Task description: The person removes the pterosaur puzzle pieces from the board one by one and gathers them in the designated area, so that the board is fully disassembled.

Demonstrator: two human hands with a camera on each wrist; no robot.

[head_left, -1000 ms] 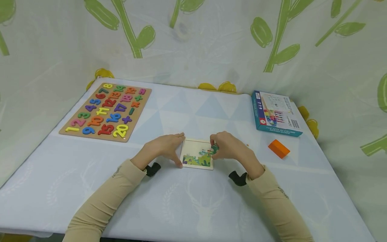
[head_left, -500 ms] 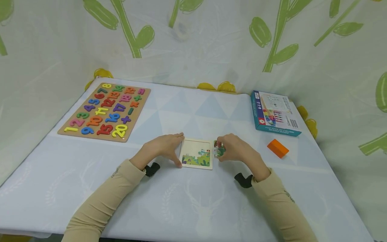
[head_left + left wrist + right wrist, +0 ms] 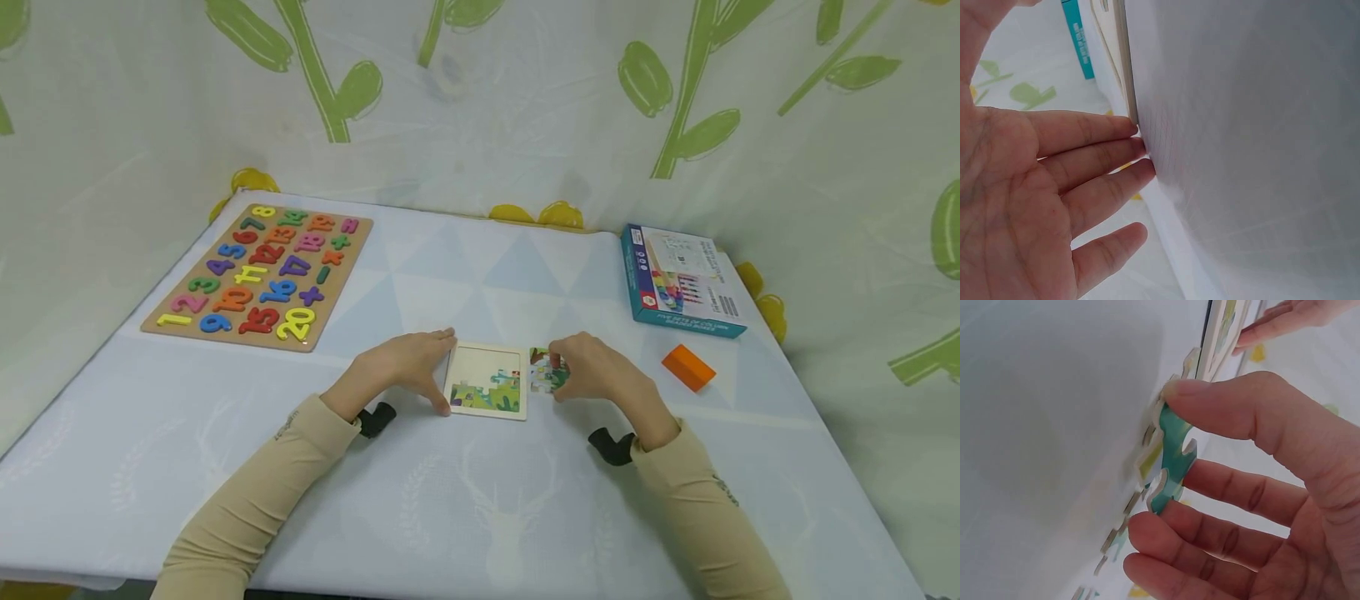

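A small wooden puzzle tray (image 3: 523, 383) lies mid-table, its lower part filled with green picture pieces. My left hand (image 3: 408, 364) rests at its left side, fingers straight; the left wrist view has fingertips (image 3: 1129, 129) against the tray's edge (image 3: 1124, 69). Just right of the tray, my right hand (image 3: 600, 372) is over several loose jigsaw pieces (image 3: 538, 367). In the right wrist view, the thumb and fingers of this hand (image 3: 1297, 469) pinch a teal jigsaw piece (image 3: 1176, 447), tilted, close above other pieces (image 3: 1110, 540). Part of the loose pieces is hidden behind the fingers.
A board of coloured numbers (image 3: 258, 279) lies at the left. To the right are an orange block (image 3: 688, 368) and, behind it, a blue-and-white box (image 3: 682, 279). A patterned curtain (image 3: 480, 108) stands behind the table.
My right hand has moved right, from over the tray's right edge to the loose pieces beside it, uncovering that edge and some pieces. The left hand stays in place.
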